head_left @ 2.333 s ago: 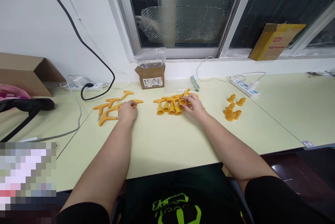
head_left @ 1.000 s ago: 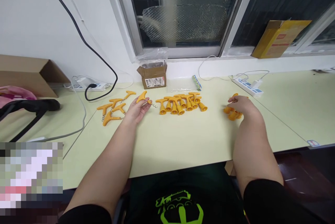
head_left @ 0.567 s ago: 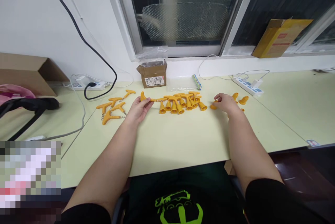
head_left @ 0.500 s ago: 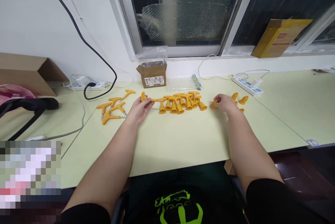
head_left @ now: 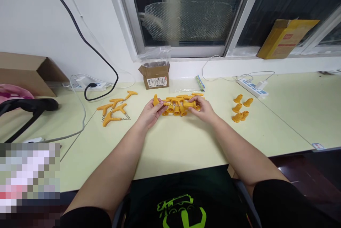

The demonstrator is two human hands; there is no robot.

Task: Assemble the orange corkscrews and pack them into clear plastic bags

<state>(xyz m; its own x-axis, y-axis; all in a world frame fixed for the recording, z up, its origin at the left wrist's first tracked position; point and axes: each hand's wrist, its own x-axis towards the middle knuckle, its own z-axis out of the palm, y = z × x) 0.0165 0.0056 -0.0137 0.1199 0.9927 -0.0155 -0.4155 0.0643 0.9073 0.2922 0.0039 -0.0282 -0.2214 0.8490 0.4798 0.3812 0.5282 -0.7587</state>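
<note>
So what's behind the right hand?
Just beyond the right hand, which holds a yellow cup, a yellow handle shows; farther back lies a clear plastic bag. Whatever the hand itself covers can't be seen.

A yellow corkscrew [head_left: 155, 100] points toward a yellow flared sleeve [head_left: 189, 105] (both roughly level).

The head view looks forward and down across the table [head_left: 170, 149].

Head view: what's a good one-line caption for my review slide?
Left hand holding a yellow T-handled corkscrew, right hand holding a yellow bell-shaped sleeve.
</note>
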